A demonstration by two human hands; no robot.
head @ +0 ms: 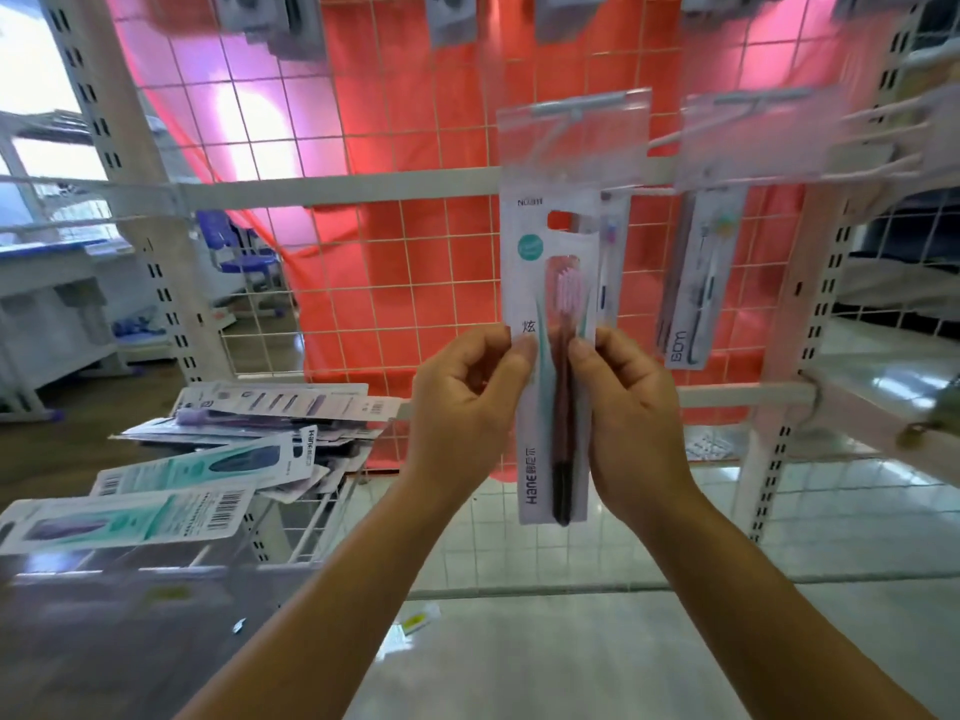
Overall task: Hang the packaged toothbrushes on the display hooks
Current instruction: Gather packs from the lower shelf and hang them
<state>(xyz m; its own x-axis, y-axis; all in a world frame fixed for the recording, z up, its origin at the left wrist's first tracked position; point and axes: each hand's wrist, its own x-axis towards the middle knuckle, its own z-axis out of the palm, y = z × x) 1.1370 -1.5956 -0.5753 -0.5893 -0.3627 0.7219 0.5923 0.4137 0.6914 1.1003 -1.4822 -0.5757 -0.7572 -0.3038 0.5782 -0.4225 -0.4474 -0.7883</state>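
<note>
Head view: toothbrush pack [535, 459] is held upright, side edges pinched mid-length by left hand [467, 392] and right hand [631, 407]. Its hang end is pointed up, below the hook [559, 135].

One head-worn view, facing forward, seemingly near the wire grid [415, 252]

Centre: held pack [540, 283] before grid [415, 283]; left: pack pile [234, 449] on shelf [322, 517]; right, behind: hung packs [701, 283].
</note>
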